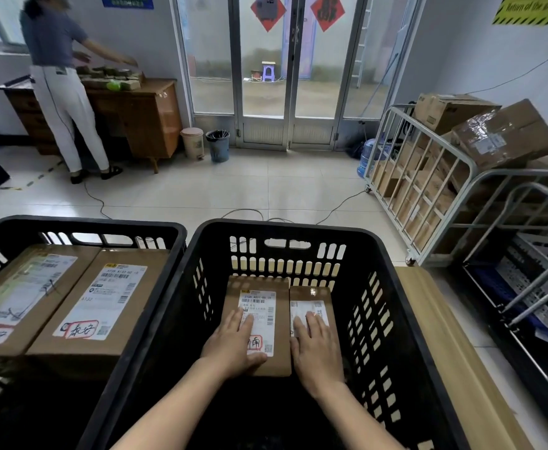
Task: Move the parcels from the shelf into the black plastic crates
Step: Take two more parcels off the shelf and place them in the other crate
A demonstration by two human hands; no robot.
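Observation:
Two black plastic crates stand side by side in front of me. Inside the right crate [392, 306] two small brown parcels lie flat next to each other. My left hand [232, 347] rests palm down on the left small parcel [259, 306], thumb hooked over its near edge. My right hand [316, 350] lies flat on the right small parcel [310, 297]. The left crate [168, 254] holds two larger labelled parcels, one [22, 297] at the left and one [103, 300] beside it.
A metal cage trolley [428, 190] full of cardboard boxes stands at the right, with a second cart [526, 287] nearer. A wooden surface [444, 336] borders the right crate. A person [61, 92] stands at a wooden desk [142, 115] far left. Cables cross the tiled floor.

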